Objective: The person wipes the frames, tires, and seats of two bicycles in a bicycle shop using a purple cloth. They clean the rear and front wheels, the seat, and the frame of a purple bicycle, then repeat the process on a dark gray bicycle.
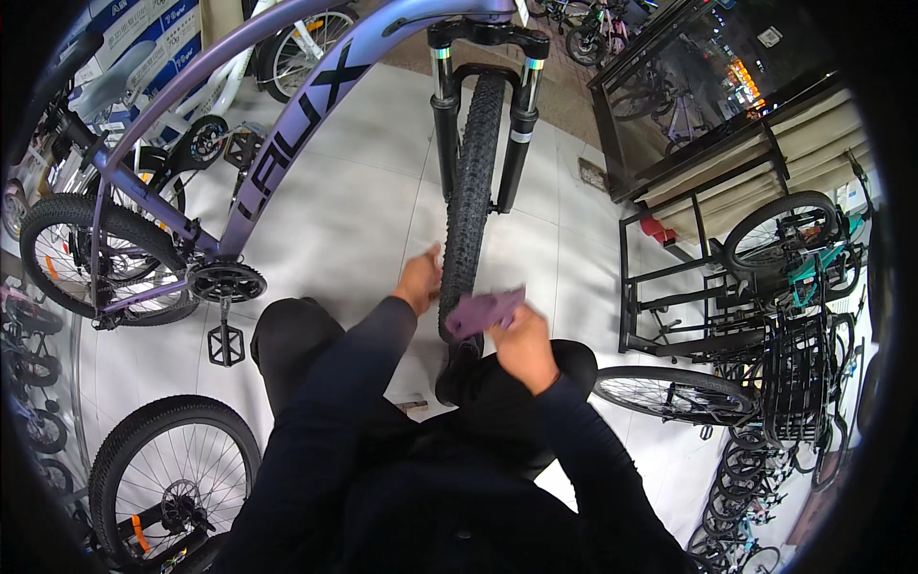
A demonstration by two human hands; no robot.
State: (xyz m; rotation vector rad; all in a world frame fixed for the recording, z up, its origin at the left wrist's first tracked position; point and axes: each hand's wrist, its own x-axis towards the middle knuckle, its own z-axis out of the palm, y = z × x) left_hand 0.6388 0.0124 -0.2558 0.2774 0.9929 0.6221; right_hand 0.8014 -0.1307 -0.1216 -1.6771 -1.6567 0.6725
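Between my knees stands the front wheel [475, 172] of a bike, its knobbly black tyre seen edge-on in a black fork [521, 134]. The wheel belongs to a purple-blue bike frame [311, 110] that slopes up from the left. My right hand [524, 349] is closed on a purple cloth [486, 311], which lies across the near part of the tyre and is blurred. At the wheel's left side is my left hand [419, 280], its fingers pointing up along the tyre. Those fingers are partly hidden, so whether they grip the wheel does not show.
A crank and pedal [227, 344] stick out at the left. A loose wheel [177, 478] is at lower left. Close on the right are a black metal rack [626, 287] and another bike's wheel [674, 394]. Boxes [143, 57] and more bikes stand farther off.
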